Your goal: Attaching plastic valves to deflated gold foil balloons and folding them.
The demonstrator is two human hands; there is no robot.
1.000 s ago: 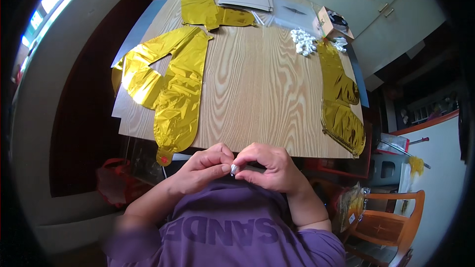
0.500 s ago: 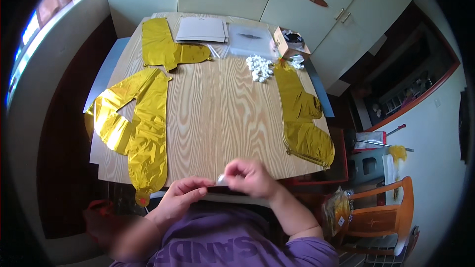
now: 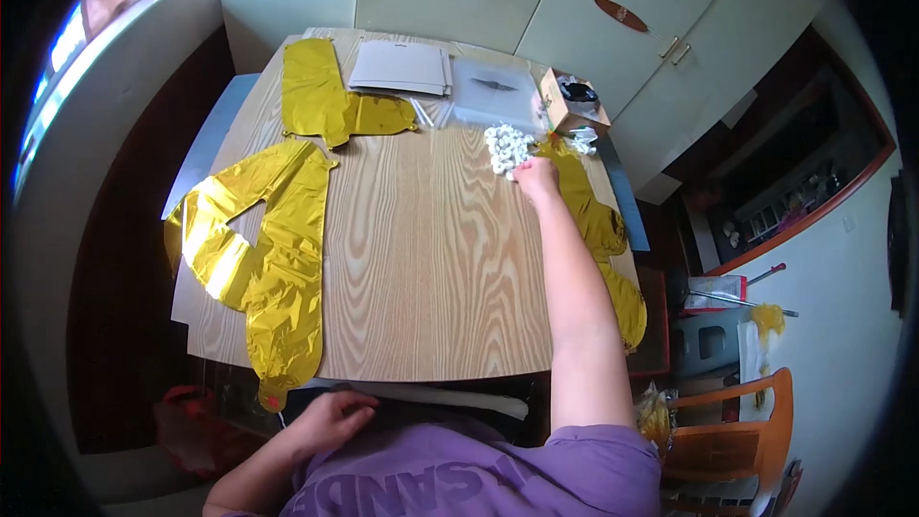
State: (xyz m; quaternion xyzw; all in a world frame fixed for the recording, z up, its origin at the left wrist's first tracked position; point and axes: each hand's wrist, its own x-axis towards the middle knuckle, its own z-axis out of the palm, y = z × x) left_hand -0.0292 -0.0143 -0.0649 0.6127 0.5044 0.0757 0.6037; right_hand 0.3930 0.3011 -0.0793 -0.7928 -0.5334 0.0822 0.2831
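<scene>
A person's bare right hand [image 3: 538,177] stretches across a wooden worktop [image 3: 431,258] to a heap of small white pieces [image 3: 505,146] near its far right part. The hand is at the near right edge of the heap, fingers bent downward; the fingertips are hidden, so I cannot tell whether the grip is clamped on a piece or only touching. The left hand [image 3: 337,419] is low by the body, beyond the near edge of the worktop, its fingers loosely curled; whether anything is in it cannot be told. Reaching in from the rim of the heap looks sensible: a light pinch with thumb and fingertips should lift one piece without scattering its neighbours, and keeping the forearm raised would spare the gold foil shape [image 3: 574,187] below it from creasing. The white pieces look rounded, knobbly and matt, though too small to make out in detail. The right foil is darker, slim and rippled. On the left lies a larger gold foil shape [image 3: 287,258], shiny and wrinkled, with a gap in its middle and its lower end hanging past the edge. Beyond it lies a bent gold foil piece [image 3: 311,86], next to stiff, flat, pale boards [image 3: 400,67], a see-through plastic sheet [image 3: 493,96] and a tan box [image 3: 571,115]. Pale wood grain swirls over the worktop.
</scene>
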